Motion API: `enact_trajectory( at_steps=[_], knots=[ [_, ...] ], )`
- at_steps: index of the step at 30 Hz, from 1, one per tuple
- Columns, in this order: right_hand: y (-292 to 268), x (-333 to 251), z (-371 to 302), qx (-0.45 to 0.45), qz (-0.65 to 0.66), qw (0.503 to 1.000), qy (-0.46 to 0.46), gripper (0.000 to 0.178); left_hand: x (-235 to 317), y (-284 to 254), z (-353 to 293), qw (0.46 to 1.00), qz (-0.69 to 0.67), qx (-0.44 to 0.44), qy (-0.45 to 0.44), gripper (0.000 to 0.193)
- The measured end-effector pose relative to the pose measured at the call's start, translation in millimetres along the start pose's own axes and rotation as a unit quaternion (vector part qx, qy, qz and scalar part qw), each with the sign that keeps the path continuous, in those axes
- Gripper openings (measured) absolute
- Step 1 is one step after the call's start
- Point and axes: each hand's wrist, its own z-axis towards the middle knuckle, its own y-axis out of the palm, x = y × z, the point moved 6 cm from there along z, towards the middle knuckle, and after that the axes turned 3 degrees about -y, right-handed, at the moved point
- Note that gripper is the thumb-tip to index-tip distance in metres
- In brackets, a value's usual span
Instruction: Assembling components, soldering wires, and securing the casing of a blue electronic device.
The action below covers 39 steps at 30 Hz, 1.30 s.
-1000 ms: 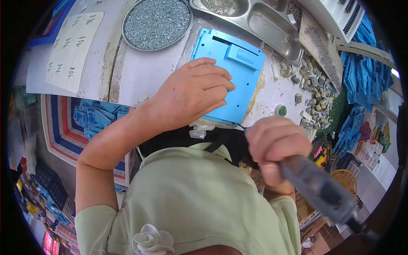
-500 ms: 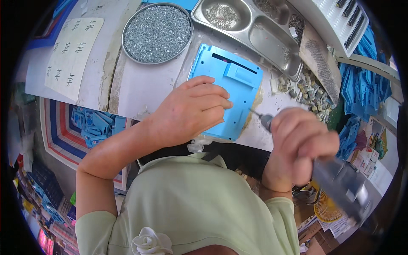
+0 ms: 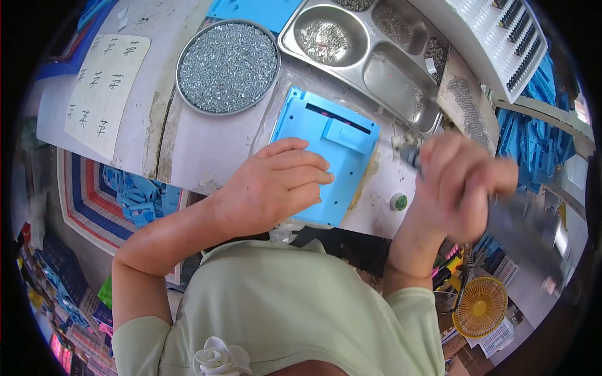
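I see the blue panel [image 3: 348, 150] lying on the table [image 3: 207, 144], the left hand [image 3: 269, 185] draped over it, fingers slightly spread; at its three o'clock, the right hand [image 3: 467, 178] clenches what seems, through blur, a power screwdriver [image 3: 523, 232]; a metal tray [image 3: 396, 84] sits at one.

From the wearer's head, one fisheye view looks steeply down. The left hand [image 3: 269, 188], right hand [image 3: 464, 185] and desk [image 3: 213, 141] lie close below.
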Motion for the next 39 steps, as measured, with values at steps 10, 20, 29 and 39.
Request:
enact_trajectory(
  at_steps=[10, 20, 29, 39],
  knots=[
    [5, 42, 4, -0.010, -0.048, 0.996, 0.072, 0.027, -1, 2, -2, 1.000, -0.009, 0.004, -0.013, 0.020],
    [28, -20, 20, -0.075, 0.064, 0.995, 0.021, 0.025, -3, -8, -5, 0.994, -0.069, 0.070, -0.042, 0.019],
    [68, -7, 5, -0.096, 0.117, 0.987, 0.045, 0.030, -7, -24, -10, 0.983, -0.056, 0.168, -0.048, 0.023],
    [84, 12, 30, -0.115, 0.099, 0.988, 0.042, 0.021, -34, -66, -9, 0.976, 0.059, 0.198, -0.064, 0.027]
  ],
)
